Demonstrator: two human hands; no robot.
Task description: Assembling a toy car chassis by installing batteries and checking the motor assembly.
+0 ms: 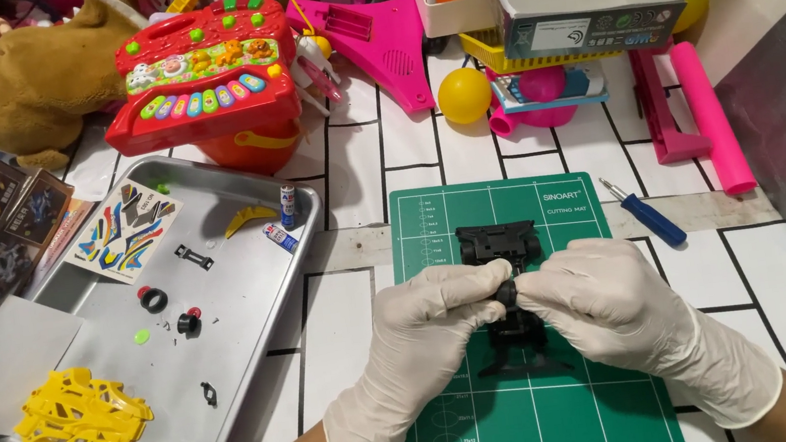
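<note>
Hands pinch black chassis; screwdriver right, tray left.

The white table with black grid lines carries a green cutting mat near the front edge. Left of the mat lies a silver metal tray. Right of the mat lies a blue-handled screwdriver. Further back stand a yellow plastic ball and a pink plastic frame.
</note>
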